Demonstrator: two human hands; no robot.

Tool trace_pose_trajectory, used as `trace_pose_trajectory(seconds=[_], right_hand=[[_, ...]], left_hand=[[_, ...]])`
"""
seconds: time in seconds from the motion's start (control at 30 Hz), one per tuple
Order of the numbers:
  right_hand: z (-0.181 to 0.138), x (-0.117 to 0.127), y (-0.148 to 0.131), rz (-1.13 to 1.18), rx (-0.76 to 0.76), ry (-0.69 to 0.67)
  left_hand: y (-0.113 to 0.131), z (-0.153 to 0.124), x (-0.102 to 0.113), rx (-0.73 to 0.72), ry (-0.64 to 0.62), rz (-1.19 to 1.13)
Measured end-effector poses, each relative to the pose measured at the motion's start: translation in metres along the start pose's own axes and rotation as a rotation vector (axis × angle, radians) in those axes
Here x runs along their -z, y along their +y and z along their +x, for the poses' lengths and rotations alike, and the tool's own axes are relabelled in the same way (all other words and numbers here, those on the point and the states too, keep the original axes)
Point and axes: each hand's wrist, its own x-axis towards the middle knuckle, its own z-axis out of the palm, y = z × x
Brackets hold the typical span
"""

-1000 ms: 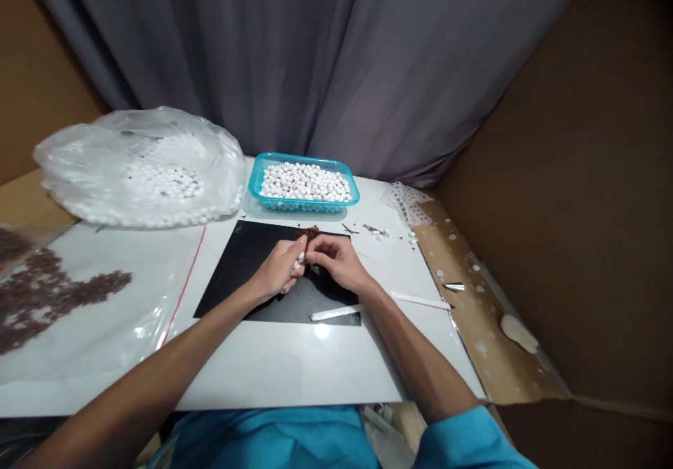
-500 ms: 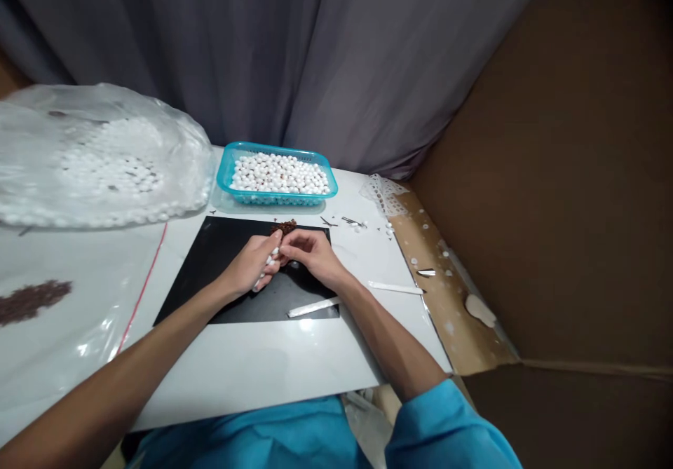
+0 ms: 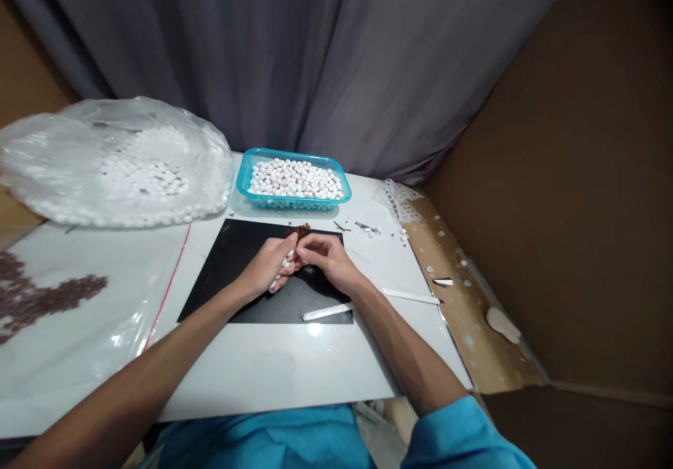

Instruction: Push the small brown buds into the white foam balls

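Note:
My left hand (image 3: pixel 267 266) is closed around several small white balls (image 3: pixel 284 267), which show along its palm and fingers. A crumbly-looking brown cluster (image 3: pixel 299 230) sticks up beyond its thumb and fingertips. My right hand (image 3: pixel 330 257) meets the left at the fingertips, thumb and forefinger pinched together beside the cluster. What lies in that pinch is too small to make out. Both hands are over a black mat (image 3: pixel 215 273). Behind them stands a blue basket (image 3: pixel 242 183) full of white balls (image 3: pixel 297 179).
A large clear bag (image 3: pixel 205 146) of white balls stands at the back left. In front of it, a flat plastic bag (image 3: pixel 123 315) holds brown clusters (image 3: pixel 68 295). White sticks (image 3: pixel 326 312) lie near my right forearm. A metal cone (image 3: pixel 443 282) rests right, by a cardboard wall (image 3: pixel 568 195).
The whole view has shifted slightly, so things sit farther right and more of the left bags shows. Both hands keep nearly the same pose at the cluster.

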Motion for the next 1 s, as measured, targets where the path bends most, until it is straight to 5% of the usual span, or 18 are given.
trace_pose_trajectory(seconds=[1.0], right_hand=[[-0.003, 0.000, -0.001, 0.035, -0.091, 0.034]], left_hand=[[0.004, -0.010, -0.010, -0.034, 0.005, 0.251]])
